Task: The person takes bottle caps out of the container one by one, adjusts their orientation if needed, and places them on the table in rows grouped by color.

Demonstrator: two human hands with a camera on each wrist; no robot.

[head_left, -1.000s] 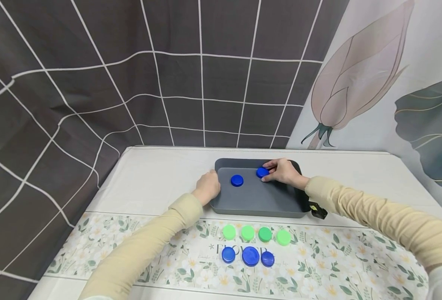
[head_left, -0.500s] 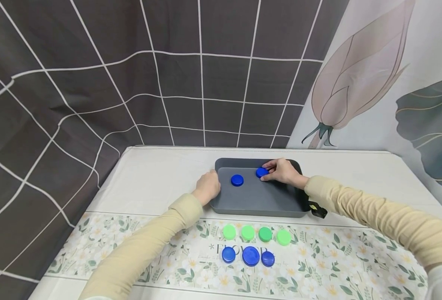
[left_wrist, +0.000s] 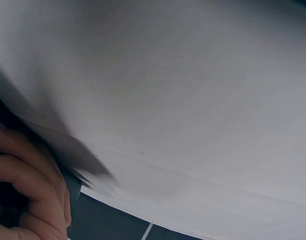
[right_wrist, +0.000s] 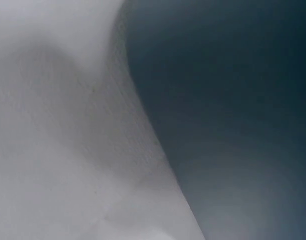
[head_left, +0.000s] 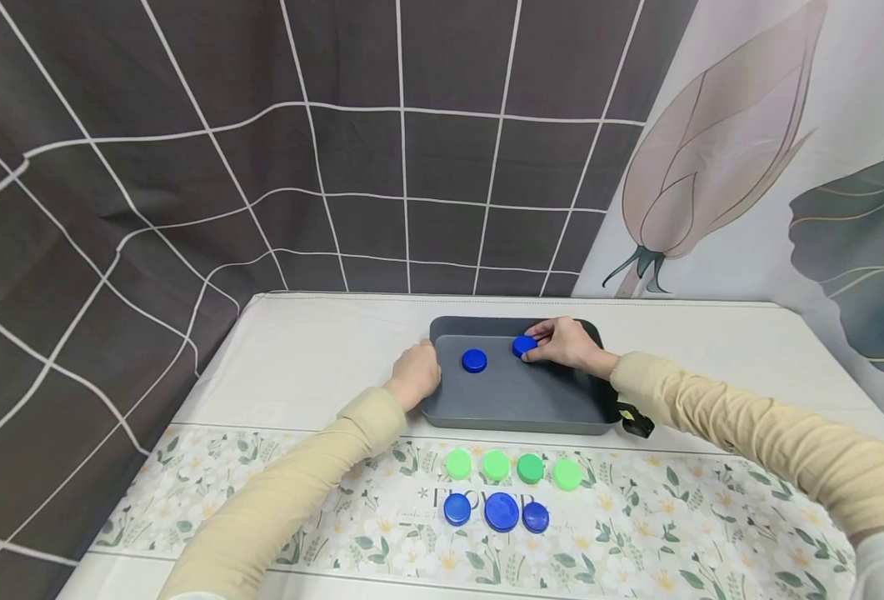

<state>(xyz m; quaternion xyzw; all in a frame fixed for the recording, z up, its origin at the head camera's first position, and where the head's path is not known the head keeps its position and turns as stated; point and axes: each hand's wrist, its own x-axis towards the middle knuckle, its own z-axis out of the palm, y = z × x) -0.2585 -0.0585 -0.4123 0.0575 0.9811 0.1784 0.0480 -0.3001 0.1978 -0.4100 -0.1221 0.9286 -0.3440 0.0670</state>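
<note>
A dark grey rectangular tray (head_left: pixel 516 408) lies on the table in the head view. My left hand (head_left: pixel 415 375) grips its left wall, and the left wrist view shows that hand's curled fingers (left_wrist: pixel 35 192). Inside the tray at the back right, my right hand (head_left: pixel 567 345) pinches a blue bottle cap (head_left: pixel 523 345) between thumb and fingers. Another blue cap (head_left: pixel 475 361) sits left of it on the tray floor. The right wrist view holds only a blurred dark tray wall (right_wrist: pixel 222 125) and white cloth; the hand is outside it.
In front of the tray, a row of several green caps (head_left: pixel 496 466) lies on the flowered cloth strip (head_left: pixel 636 517). Three blue caps (head_left: pixel 501 512) form a row nearer me. A dark grid-patterned curtain (head_left: pixel 442 158) hangs behind the table's back edge.
</note>
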